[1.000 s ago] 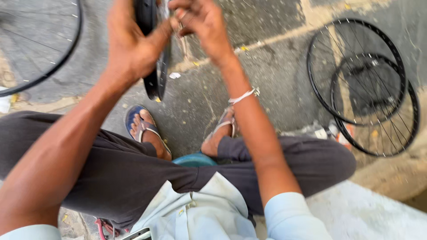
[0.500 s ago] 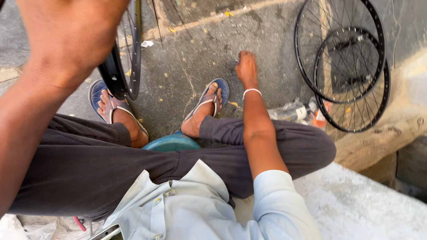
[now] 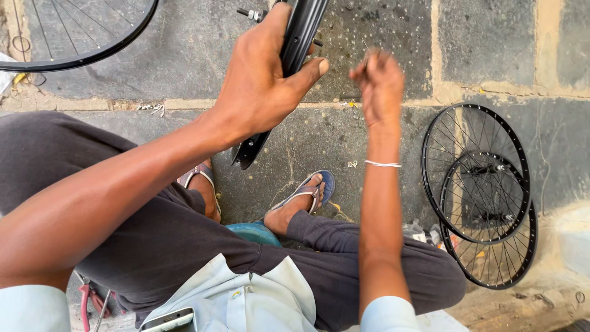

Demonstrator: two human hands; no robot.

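My left hand (image 3: 261,86) grips a black bicycle rim (image 3: 289,55) that stands edge-on in front of me, thumb wrapped across its side. A hub axle with a nut (image 3: 249,12) shows at the top beside the hand. My right hand (image 3: 381,83) is raised just right of the rim, fingertips pinched on something thin and small that is too blurred to name. A white thread band (image 3: 382,163) circles my right wrist. I sit with knees apart in dark trousers, feet in blue sandals (image 3: 310,190) on the stone floor.
Two black spoked wheels (image 3: 482,190) lean stacked at the right. Another spoked wheel (image 3: 74,37) lies at the top left. A teal round stool edge (image 3: 255,232) shows between my legs. Red-handled pliers (image 3: 89,301) lie at the lower left, a phone (image 3: 169,320) in my shirt pocket.
My right hand has come up from the ground by my sandal to beside the rim, fingers pinched. The left hand stays on the rim; the view has shifted.
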